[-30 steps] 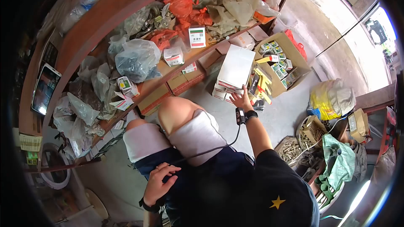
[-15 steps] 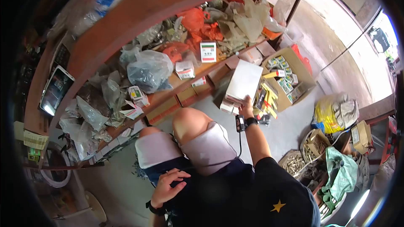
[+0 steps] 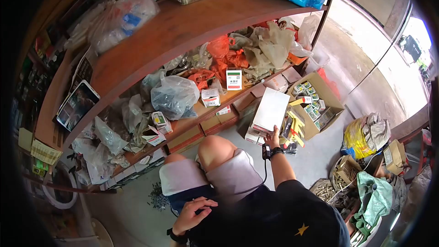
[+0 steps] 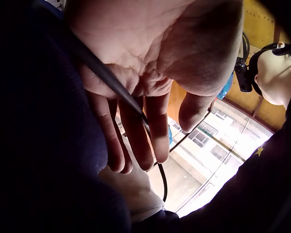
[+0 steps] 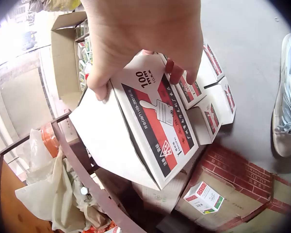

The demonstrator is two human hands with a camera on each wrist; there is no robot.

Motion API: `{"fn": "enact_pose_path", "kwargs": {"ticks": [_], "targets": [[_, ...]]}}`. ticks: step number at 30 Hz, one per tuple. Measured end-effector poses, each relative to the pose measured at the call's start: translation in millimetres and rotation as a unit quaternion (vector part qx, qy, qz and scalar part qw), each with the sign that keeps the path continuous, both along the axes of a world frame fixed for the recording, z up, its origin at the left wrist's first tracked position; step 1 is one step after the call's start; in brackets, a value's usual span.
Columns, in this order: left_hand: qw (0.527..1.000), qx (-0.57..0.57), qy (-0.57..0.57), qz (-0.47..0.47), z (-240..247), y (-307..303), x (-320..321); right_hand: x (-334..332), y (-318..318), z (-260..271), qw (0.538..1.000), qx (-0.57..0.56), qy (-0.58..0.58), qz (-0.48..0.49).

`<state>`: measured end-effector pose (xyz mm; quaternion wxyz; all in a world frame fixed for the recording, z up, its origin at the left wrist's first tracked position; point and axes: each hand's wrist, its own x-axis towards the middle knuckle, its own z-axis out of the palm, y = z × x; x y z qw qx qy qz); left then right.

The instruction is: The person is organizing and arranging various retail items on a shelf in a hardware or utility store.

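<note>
A white paintbrush box (image 3: 272, 109), printed "100 mm" with a brush picture on its red and black end, sits on smaller white boxes (image 5: 211, 119) on the floor. My right hand (image 3: 273, 138) grips it by the near edge. In the right wrist view the thumb presses the white face and the fingers go over the printed end. My left hand (image 3: 195, 212) lies loosely at my lap, holding nothing. A black cable (image 4: 114, 85) crosses in front of its palm in the left wrist view.
Right of the white box stand yellow-handled tools (image 3: 295, 128) and an open carton (image 3: 336, 110) with small green-and-white boxes. A wooden shelf (image 3: 219, 13) with bags and boxes runs along the front. A yellow sack (image 3: 366, 135) and a basket of metal parts (image 3: 323, 191) are at right.
My right hand's spread fingers have closed over the white box's near edge. The head view has tilted up, so more of the upper shelf shows. The left hand stays at my lap.
</note>
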<state>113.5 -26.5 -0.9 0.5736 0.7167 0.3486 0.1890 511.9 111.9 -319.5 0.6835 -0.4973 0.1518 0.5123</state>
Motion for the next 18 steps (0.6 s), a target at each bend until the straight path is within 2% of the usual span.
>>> {"fn": "enact_pose_path", "kwargs": {"ticks": [3,5,7,9,12,18], "targets": [[1.0,0.028,0.009,-0.005,-1,-4,-1,2,-1,-12,1.0,0.02,-0.011,0.014],[1.0,-0.009,-0.001,0.022,4,-5,1,5,-2,-11,0.998,0.043,0.027,0.042],[1.0,0.001,-0.001,0.021,3,-4,1,3,-6,-7,0.997,0.046,0.056,0.018],[1.0,0.005,0.005,0.012,2,-4,0,-1,-8,-5,0.992,0.061,0.094,-0.056],[1.0,0.026,-0.01,0.003,0,-2,1,-2,-9,-9,0.987,0.088,0.112,-0.073],[0.999,-0.032,-0.011,0.041,-6,-3,3,1,-15,-14,0.982,0.084,0.121,-0.116]]}}
